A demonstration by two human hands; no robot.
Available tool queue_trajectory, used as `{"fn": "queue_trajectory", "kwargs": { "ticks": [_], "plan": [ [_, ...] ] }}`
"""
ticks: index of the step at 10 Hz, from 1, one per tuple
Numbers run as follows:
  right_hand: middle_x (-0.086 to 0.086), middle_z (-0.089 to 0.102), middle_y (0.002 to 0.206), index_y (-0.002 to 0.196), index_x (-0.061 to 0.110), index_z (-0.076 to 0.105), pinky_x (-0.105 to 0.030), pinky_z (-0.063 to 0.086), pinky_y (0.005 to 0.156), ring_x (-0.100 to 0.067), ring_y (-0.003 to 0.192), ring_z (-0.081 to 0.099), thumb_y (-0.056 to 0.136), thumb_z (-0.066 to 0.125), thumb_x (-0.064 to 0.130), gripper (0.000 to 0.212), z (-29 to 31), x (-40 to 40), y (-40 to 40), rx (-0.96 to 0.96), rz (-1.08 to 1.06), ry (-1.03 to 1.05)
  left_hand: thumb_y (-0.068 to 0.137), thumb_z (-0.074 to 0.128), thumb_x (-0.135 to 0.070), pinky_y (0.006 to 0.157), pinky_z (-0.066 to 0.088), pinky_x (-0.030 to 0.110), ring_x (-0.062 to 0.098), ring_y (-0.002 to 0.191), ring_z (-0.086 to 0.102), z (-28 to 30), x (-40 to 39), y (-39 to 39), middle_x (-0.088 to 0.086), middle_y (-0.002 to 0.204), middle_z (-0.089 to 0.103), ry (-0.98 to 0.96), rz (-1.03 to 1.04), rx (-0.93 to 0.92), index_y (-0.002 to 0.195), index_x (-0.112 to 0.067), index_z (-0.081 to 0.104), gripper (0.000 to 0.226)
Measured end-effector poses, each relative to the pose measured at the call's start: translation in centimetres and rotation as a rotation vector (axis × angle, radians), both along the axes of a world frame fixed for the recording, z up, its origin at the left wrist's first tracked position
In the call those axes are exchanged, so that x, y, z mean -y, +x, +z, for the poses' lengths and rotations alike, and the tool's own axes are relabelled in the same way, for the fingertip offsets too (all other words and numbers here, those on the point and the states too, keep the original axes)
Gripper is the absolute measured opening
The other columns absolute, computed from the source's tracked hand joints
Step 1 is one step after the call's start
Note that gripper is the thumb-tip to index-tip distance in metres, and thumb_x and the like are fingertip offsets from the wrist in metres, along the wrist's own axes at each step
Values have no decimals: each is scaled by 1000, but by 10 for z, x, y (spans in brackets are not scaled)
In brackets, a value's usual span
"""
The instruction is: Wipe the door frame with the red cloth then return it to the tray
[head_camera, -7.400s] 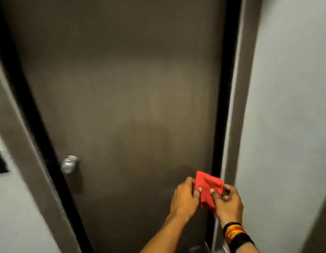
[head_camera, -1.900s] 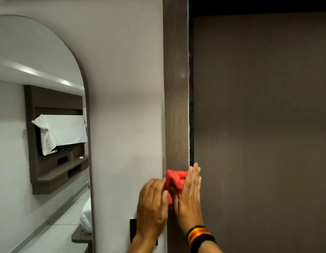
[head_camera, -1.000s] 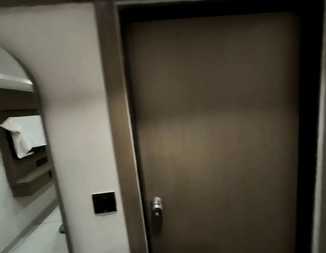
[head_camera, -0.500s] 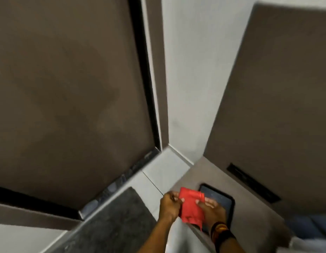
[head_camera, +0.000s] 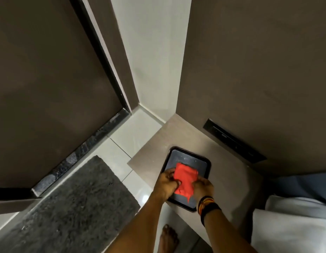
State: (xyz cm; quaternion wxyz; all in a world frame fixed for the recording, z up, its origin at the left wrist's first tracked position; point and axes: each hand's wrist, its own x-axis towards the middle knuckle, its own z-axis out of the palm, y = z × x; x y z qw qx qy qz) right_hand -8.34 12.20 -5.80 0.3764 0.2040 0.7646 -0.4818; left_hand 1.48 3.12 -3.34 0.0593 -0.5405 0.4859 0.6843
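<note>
Here the return step is in hand: the red cloth (head_camera: 185,180) hangs loosely folded over the dark tray (head_camera: 202,160), which sits on a low brown desk (head_camera: 178,132) beside the door frame (head_camera: 111,57). The left hand (head_camera: 165,185) pinches the cloth's left edge with fingers curled, and the right hand (head_camera: 204,185), banded at the wrist, pinches its right edge. Whether the cloth already rests on the tray floor or is held just above it cannot be told. Judging from this, the wiping is over, and the next move calls only for lowering the cloth inside the rim, letting go with both hands, and drawing them clear without dragging it back out. No brand, label or writing can be read anywhere; the dark slotted plate (head_camera: 233,141) on the wall panel shows nothing legible.
</note>
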Motion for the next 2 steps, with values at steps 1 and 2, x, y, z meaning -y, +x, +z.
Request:
{"fn": "queue_trajectory", "kwargs": {
  "ticks": [1,2],
  "plan": [
    [-30,69,118,105,1,69,-36,52,82,-28,88,61,87,52,-15,30,-19,5,-8,22,119,-3,96,63,1,118,44,36,29,139,54,-16,4,-2,14,152,53,28,-73,-12,153,-10,43,61],
    [-29,64,129,123,-5,62,-45,53,98,-38,106,65,93,50,0,32,-23,7,-4,-23,169,97,103,58,-22,118,41,31,25,139,53,-19,0,-1,8,157,50,2,-62,-1,153,-22,46,51]
  ]
}}
